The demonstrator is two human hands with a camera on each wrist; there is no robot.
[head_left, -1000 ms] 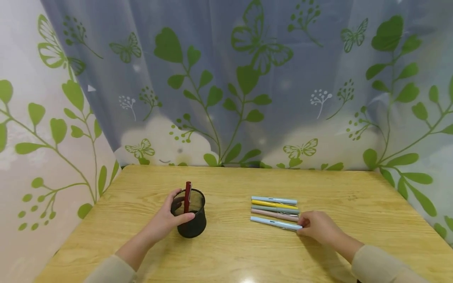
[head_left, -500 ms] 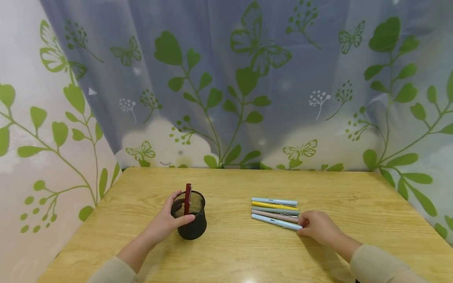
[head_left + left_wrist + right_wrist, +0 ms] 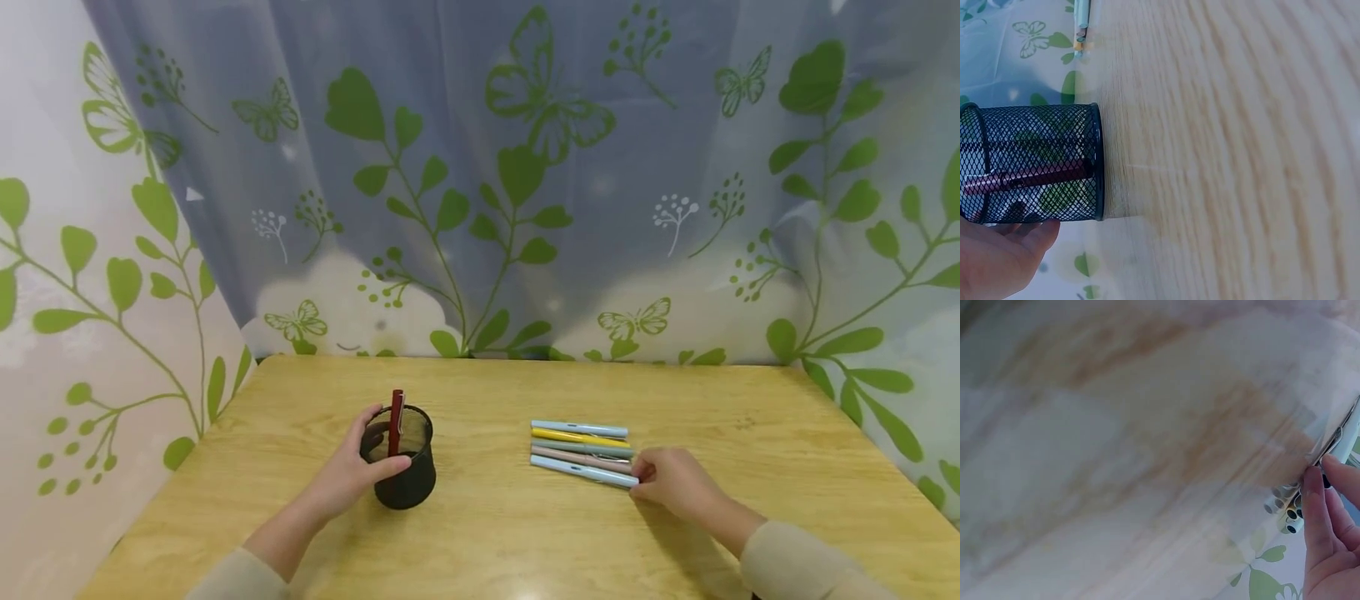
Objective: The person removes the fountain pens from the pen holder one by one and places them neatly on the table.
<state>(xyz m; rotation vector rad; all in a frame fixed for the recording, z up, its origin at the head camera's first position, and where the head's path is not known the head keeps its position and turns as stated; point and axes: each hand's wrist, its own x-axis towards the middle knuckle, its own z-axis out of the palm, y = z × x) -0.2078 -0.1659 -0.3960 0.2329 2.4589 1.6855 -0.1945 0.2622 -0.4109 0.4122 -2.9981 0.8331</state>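
Note:
On the left in the head view stands a black mesh pen holder (image 3: 408, 485), upright on the table. My left hand (image 3: 347, 471) holds it round the side, thumb at the front. Leaning inside is a dark red pen (image 3: 395, 425), seen through the mesh in the left wrist view as well. My right hand (image 3: 675, 483) pinches the right end of the nearest light blue pen (image 3: 577, 472), which lies on the table. Behind that pen lie a pink pen (image 3: 573, 456), a grey-green pen (image 3: 573, 447), a yellow pen (image 3: 573, 436) and another light blue pen (image 3: 573, 428), side by side.
The wood-grain table (image 3: 480, 533) runs back to a blue curtain (image 3: 465, 167) printed with green leaves and butterflies. A similar patterned sheet (image 3: 60, 275) hangs on the left.
The left end of the nearest light blue pen has swung slightly away from me, closer to the pink pen. Both hands keep their places, and the head view has shifted a little.

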